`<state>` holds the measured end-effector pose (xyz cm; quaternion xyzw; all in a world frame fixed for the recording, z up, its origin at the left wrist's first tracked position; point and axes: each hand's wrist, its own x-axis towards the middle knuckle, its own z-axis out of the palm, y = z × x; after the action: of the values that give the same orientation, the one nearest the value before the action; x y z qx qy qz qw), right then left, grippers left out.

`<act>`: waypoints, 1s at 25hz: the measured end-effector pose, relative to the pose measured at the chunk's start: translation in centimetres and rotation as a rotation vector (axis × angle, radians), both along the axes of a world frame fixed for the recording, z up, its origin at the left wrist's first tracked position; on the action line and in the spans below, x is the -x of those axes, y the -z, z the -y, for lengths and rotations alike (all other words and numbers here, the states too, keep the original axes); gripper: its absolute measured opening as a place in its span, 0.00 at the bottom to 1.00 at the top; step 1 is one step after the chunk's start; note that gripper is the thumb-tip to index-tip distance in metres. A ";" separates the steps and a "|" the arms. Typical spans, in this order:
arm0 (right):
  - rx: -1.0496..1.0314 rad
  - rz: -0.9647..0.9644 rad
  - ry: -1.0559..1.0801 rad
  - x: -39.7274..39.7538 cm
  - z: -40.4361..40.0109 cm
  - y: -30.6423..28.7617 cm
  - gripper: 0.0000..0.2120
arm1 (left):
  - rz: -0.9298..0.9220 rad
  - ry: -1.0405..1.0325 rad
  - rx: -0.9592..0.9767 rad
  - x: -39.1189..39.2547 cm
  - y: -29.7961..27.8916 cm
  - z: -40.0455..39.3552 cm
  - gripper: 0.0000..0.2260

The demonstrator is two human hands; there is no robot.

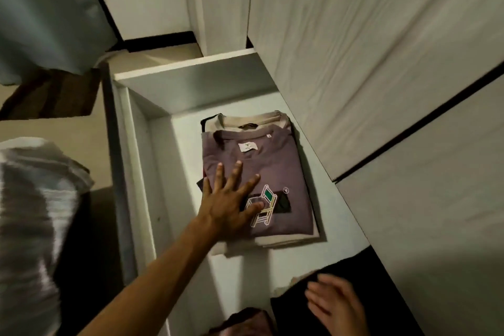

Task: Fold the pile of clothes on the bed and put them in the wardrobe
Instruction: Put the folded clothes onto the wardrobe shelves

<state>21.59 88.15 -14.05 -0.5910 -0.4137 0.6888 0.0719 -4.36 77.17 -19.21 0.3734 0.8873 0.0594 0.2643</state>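
- A folded purple T-shirt [261, 180], printed with a chair, lies on top of a small stack inside a white wardrobe drawer [188, 79], a little right of the frame's centre.
- Beneath it sits a folded beige garment [245, 120], its collar showing at 12 o'clock from the purple shirt; dark fabric edges peek out at the stack's sides.
- The left hand [231, 204] reaches in from 7 o'clock and rests flat on the purple shirt's lower left part, fingers straight and spread wide, thumb over the chair print.
- The right hand [335, 303] hovers at 5 o'clock from the stack, well apart from it, fingers loosely extended and blurred, above dark cloth [341, 275]; it holds nothing.
- A pale hanging fabric [46, 8] shows at 10 o'clock.
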 end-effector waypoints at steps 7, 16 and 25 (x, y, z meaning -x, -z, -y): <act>-0.396 0.163 -0.279 14.2 -6.8 1.7 0.37 | 0.379 -0.815 -0.538 3.1 1.1 0.6 0.57; -0.135 0.152 0.047 13.6 -2.9 8.0 0.39 | 0.523 -0.453 -0.406 9.0 1.1 -7.0 0.32; -0.241 0.429 0.421 6.2 -6.3 9.4 0.41 | 0.512 0.104 -0.200 3.0 2.0 -20.0 0.22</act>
<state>15.35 94.42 -23.41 -0.7826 -0.3665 0.4646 0.1932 -7.35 97.17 -21.25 0.4155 0.7611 0.2255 0.4441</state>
